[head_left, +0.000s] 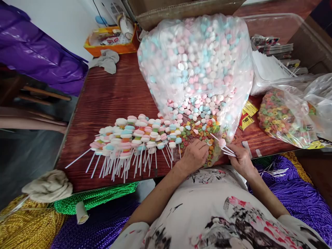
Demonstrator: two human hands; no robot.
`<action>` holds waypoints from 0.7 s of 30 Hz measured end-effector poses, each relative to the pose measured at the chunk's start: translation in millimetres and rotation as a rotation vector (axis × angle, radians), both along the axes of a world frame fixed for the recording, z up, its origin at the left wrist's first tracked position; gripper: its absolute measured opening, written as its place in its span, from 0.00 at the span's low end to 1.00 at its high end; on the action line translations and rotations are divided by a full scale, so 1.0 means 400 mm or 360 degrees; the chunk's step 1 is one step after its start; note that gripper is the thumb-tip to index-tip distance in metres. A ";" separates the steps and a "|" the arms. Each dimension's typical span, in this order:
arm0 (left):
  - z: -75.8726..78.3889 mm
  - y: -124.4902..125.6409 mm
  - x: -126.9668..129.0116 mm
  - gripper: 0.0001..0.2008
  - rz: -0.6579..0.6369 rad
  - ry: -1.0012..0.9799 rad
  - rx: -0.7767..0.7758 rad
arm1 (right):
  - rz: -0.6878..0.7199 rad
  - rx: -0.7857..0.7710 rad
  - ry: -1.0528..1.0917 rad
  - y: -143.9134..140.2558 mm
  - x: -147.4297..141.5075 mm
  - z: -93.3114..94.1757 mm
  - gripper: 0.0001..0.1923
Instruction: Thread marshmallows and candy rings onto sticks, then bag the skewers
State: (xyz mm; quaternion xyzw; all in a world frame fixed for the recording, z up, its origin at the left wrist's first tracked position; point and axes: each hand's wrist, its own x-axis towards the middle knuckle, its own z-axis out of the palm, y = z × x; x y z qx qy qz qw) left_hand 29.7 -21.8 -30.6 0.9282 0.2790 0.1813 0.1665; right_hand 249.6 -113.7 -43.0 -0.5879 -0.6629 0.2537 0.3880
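My right hand [242, 160] grips several thin white lollipop sticks [228, 152]. One of them carries a pink candy [222, 143] pushed partway along it. Over the loose ring-shaped gummies [190, 133], my left hand [195, 154] has its fingers curled down among them; its fingertips are hidden, so what they pinch cannot be made out. Left of that hand lies a pile of candy skewers [135, 135], pastel pieces and gummy rings threaded on white sticks that point toward me. Behind both hands, a large clear plastic bag [194, 65] of pink, blue and white candies lies with its mouth toward me.
At right are a bag of gummy rings [282, 119], yellow twist-tie packs [247, 114] and a clear bin [275, 81] holding white sticks. An orange box [111, 46] and a grey cloth [107, 61] sit at back left. Coloured cords [95, 199] hang below the front edge.
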 end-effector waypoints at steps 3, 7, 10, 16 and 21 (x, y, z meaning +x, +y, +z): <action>-0.012 -0.007 0.007 0.09 0.0093 -0.0239 -0.0148 | 0.0008 -0.0002 0.0004 -0.004 -0.003 0.000 0.16; -0.014 0.004 0.002 0.09 0.0391 -0.0717 -0.0707 | 0.0050 -0.0025 0.0033 -0.015 -0.018 0.011 0.15; 0.008 0.024 -0.013 0.11 0.0638 -0.1251 -0.1319 | 0.0139 -0.0119 0.0081 -0.020 -0.043 0.031 0.13; 0.070 0.035 -0.039 0.10 0.0749 -0.1808 -0.1948 | 0.0228 -0.0156 0.0029 0.005 -0.092 0.064 0.13; 0.056 0.019 -0.043 0.07 0.0710 -0.1929 -0.1655 | 0.0179 -0.0221 -0.0011 0.025 -0.111 0.073 0.13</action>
